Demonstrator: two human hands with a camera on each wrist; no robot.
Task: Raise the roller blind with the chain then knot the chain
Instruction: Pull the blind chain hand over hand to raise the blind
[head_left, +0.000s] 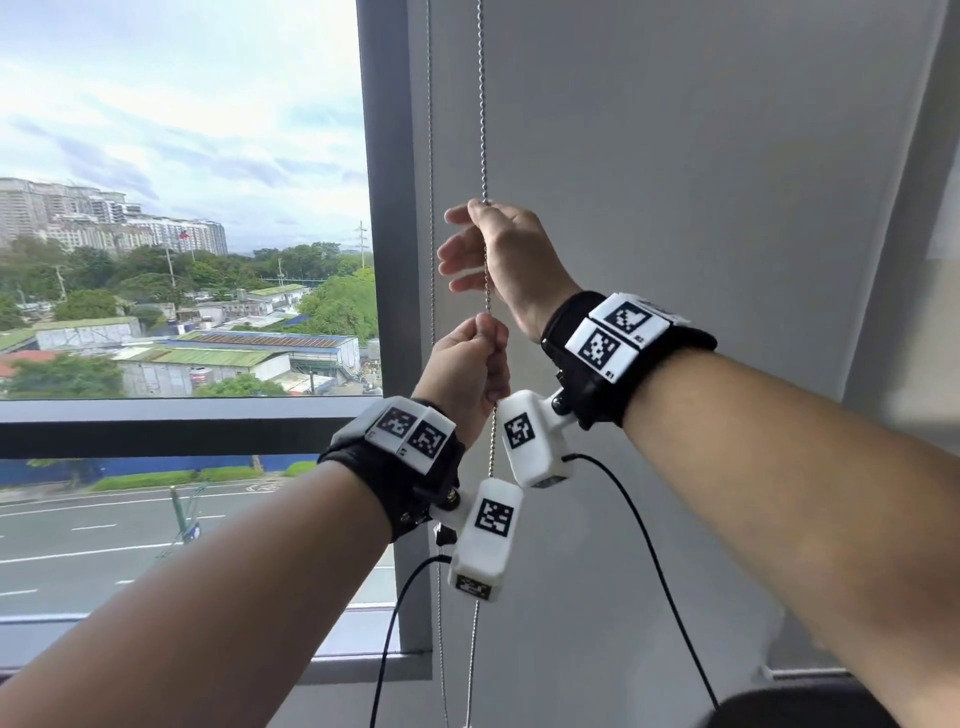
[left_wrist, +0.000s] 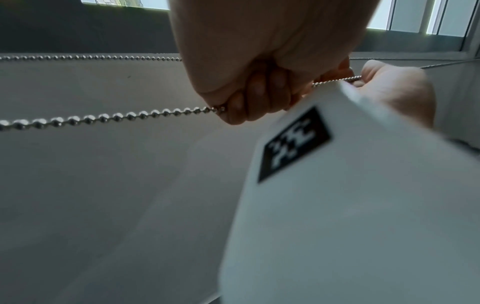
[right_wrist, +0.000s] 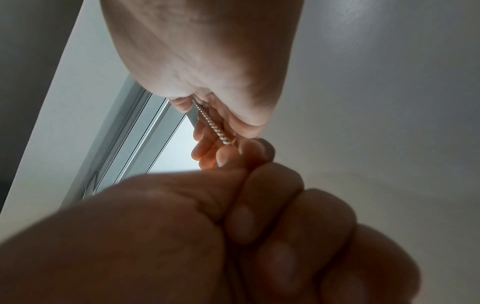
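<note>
The bead chain (head_left: 485, 130) hangs vertical; right hand (head_left: 498, 260) pinches it just above the left hand (head_left: 467, 369), which grips it in a fist.

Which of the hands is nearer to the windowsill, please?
The left hand. It grips the chain lower down, closer to the windowsill; the right hand pinches the chain above it.

Both hands stack on the near chain strand (head_left: 483, 104) at frame centre, left hand (head_left: 467, 364) just under right hand (head_left: 498, 254). Second strand (head_left: 430, 156) hangs close left, window frame (head_left: 389, 208) behind it. Open wall (head_left: 701, 156) fills the upper right.
</note>
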